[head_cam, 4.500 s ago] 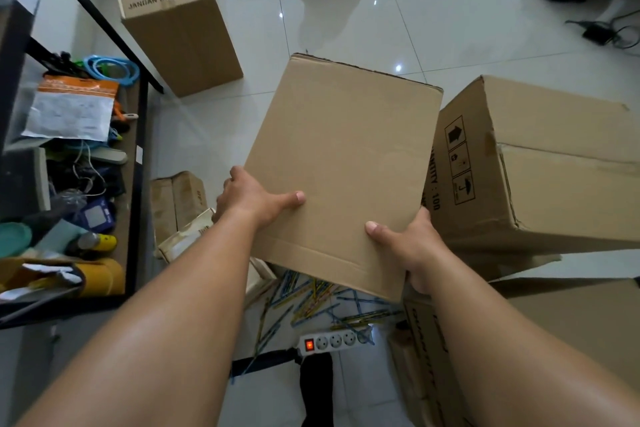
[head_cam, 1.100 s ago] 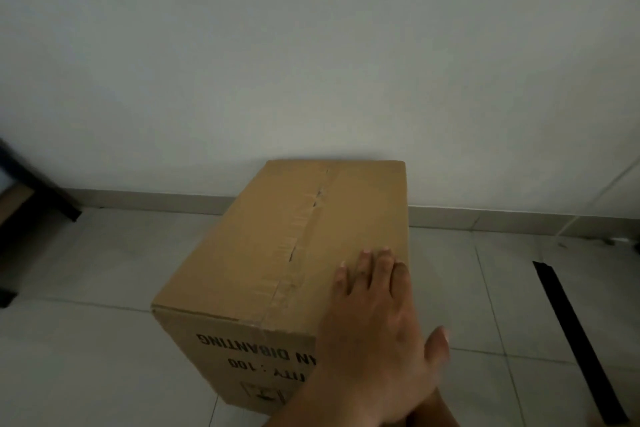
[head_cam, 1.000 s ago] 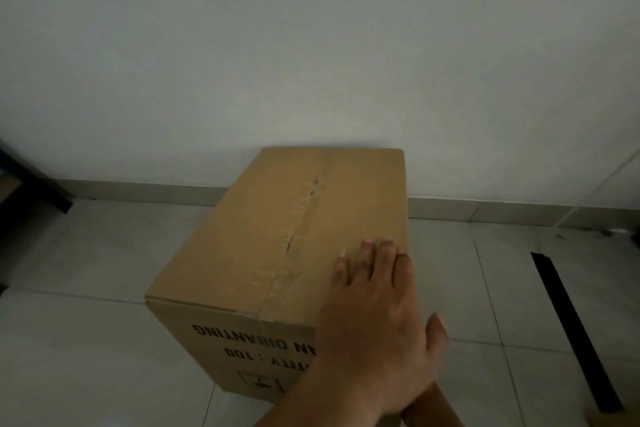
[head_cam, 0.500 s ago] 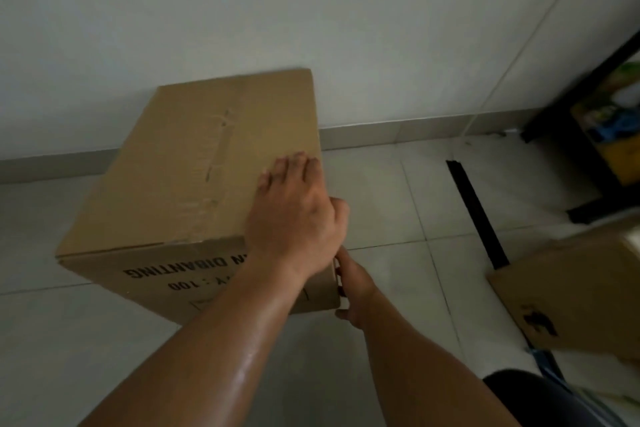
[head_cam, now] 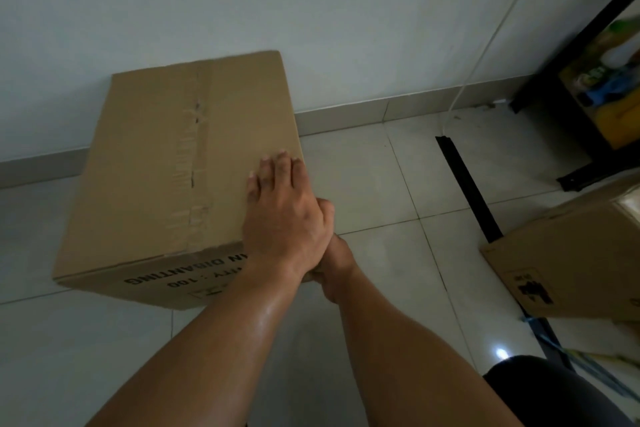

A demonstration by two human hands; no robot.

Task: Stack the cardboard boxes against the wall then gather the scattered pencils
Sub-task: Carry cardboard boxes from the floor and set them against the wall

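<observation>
1. Cardboard box point(head_cam: 180, 163) sits on the tiled floor point(head_cam: 381, 184), far end against or just beside the wall point(head_cam: 311, 10); contact at the base is hidden by the box itself. Landmark for all entries below: this box.
2. Left hand point(head_cam: 284, 215) lies flat on the box top near its right edge, at the near right corner. Palm down, fingers extended, nothing grasped. Judgement: pressing down to steady the box while it is squared to the wall.
3. Right hand point(head_cam: 332, 263) is at the box's near right vertical corner, just below and partly hidden by the left hand. Its grip: cannot tell whether it curls round the corner or only pushes against it.
4. Judgement: one hand on top plus one at the corner suits sliding or nudging, not lifting. The box looks slightly skewed to the skirting line, so alignment may be unfinished.
5. Second cardboard box point(head_cam: 571, 260) sits on the floor well to the right of the landmark box, apart from the wall. Judgement: likely next for the stack.
6. Thin coloured sticks point(head_cam: 585, 362), possibly pencils, lie right of and nearer than the landmark box, at the frame edge; too blurred to confirm.
7. Black shelf frame point(head_cam: 588, 55) stands far right of the box.
8. Progress judgement: stacking early, one box placed; pencil gathering not begun.
</observation>
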